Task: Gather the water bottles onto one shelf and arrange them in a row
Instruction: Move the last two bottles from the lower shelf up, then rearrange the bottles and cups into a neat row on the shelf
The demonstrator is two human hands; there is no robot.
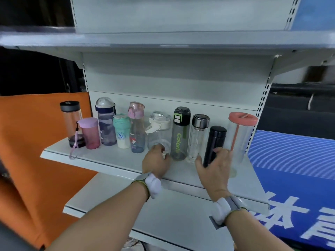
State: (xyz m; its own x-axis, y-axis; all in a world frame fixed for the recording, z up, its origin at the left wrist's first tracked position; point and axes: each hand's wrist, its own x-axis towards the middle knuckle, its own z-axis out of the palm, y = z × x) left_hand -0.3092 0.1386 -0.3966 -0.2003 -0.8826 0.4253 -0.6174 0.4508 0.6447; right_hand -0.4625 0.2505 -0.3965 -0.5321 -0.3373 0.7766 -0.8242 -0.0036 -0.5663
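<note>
Several water bottles stand in a row on the white middle shelf (112,160). My left hand (156,163) grips the base of a clear bottle with a white flip lid (159,129). My right hand (213,167) curls round the lower part of a slim black bottle (216,140). Between them stand a grey "Calor" bottle (180,134) and a clear glass bottle with a steel cap (198,136). A clear tumbler with a pink lid and straw (240,134) ends the row at the right. Pink, navy, mint and clear bottles fill the left side.
An empty shelf (163,40) hangs above, and a lower shelf (172,220) sits below my arms. Orange fabric (27,160) is at the left, a blue sign (299,169) at the right. A pink strap (74,149) dangles over the shelf's front edge.
</note>
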